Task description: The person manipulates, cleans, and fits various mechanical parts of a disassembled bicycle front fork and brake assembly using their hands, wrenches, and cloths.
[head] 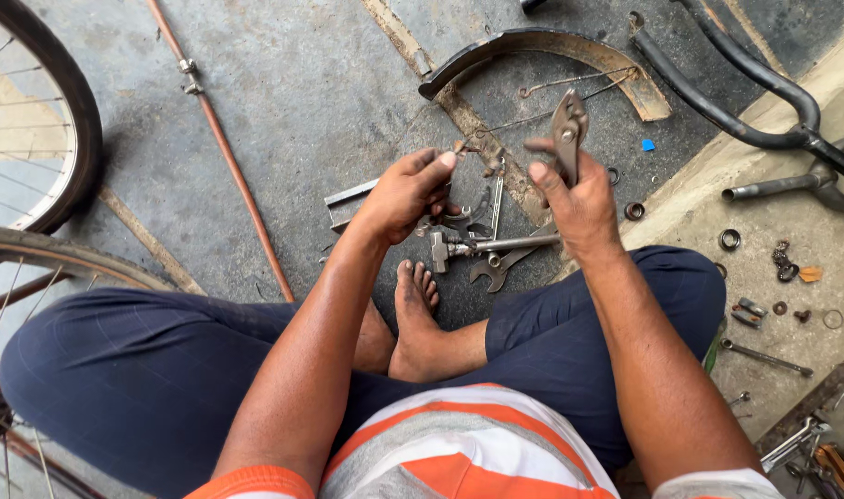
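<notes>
the right hand (579, 199) grips pliers (568, 134) upright above the floor; the left hand (408, 189) pinches a small metal part (460, 146) beside them. below lie a hammer (482, 247) and spanner (497, 266); a curved mudguard (542, 51), copper rod (223, 143) and wheel (66, 111) surround them.

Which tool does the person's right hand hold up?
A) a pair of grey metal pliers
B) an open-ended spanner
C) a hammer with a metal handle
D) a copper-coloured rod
A: the right hand grips the pair of grey metal pliers by the handles, jaws pointing up; the metal hammer lies on the ground.
</notes>
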